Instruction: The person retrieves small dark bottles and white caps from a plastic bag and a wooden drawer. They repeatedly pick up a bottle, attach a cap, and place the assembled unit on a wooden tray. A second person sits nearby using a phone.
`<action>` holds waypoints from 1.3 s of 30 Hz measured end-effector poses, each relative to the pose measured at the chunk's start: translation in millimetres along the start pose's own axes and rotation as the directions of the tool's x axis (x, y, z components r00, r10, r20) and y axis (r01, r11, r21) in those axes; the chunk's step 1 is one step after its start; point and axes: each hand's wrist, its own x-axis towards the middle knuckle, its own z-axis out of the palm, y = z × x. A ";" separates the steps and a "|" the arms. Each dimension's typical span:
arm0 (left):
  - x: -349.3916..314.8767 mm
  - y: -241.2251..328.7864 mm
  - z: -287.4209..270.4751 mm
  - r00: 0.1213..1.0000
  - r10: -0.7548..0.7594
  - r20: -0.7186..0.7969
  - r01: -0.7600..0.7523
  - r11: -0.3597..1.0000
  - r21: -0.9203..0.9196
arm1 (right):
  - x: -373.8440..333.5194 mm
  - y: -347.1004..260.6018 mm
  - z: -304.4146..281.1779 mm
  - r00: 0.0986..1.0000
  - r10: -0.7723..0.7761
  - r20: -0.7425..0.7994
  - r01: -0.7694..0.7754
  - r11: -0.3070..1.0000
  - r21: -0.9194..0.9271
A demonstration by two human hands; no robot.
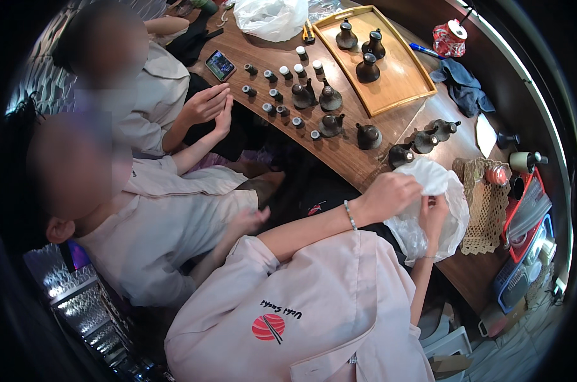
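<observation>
My left hand (393,196), with a beaded bracelet at the wrist, reaches across to the right, its fingers pinched at the edge of a thin white sheet (433,180). Whether the sheet is paper or cloth is unclear. Just below it, my right hand (433,215) has its fingers curled closed; what they hold is too small to make out. Under and around both hands lies a crumpled white plastic bag (455,219) at the table's near edge. Small dark flasks stand just beyond, the nearest flask (401,155) beside the bag.
More dark flasks and several small capped vials (299,71) stand on the wooden table (346,156). A wooden tray (393,89) holds three flasks. A woven basket (482,219) and blue cloth (461,88) lie right. Two people sit left, one's hands (212,108) near a phone (220,65).
</observation>
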 end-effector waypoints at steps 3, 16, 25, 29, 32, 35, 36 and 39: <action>-2.8 7.8 10.4 0.999 0.035 -0.016 -0.036 0.996 -0.078 | 5.6 -1.7 0.7 0.983 0.179 -0.031 -0.171 0.970 0.173; -5.5 1.0 3.1 0.999 -0.040 -0.016 0.038 0.993 -0.115 | 9.6 31.2 -11.5 0.919 0.368 -0.141 -0.267 0.844 0.465; -7.0 -4.0 3.9 0.997 -0.071 -0.011 0.069 0.986 -0.149 | 9.6 32.4 -8.2 0.936 0.349 -0.039 -0.300 0.853 0.427; -7.4 -5.7 2.2 0.996 -0.085 0.004 0.085 0.986 -0.143 | 10.2 31.6 -9.5 0.929 0.369 -0.024 -0.333 0.864 0.378; -8.6 -6.2 1.8 0.996 -0.094 -0.002 0.092 0.985 -0.143 | 10.2 32.5 -8.7 0.931 0.364 -0.017 -0.334 0.871 0.360; -8.2 -7.2 2.0 0.996 -0.094 0.000 0.093 0.984 -0.153 | 10.6 33.3 -10.8 0.935 0.355 -0.006 -0.332 0.880 0.340; -8.8 -7.6 2.3 0.995 -0.097 -0.003 0.096 0.984 -0.153 | 10.7 32.5 -11.3 0.936 0.352 0.002 -0.333 0.882 0.333; -10.2 -8.6 3.0 0.995 -0.103 -0.005 0.101 0.984 -0.150 | 11.4 31.2 -13.4 0.947 0.323 0.003 -0.304 0.889 0.344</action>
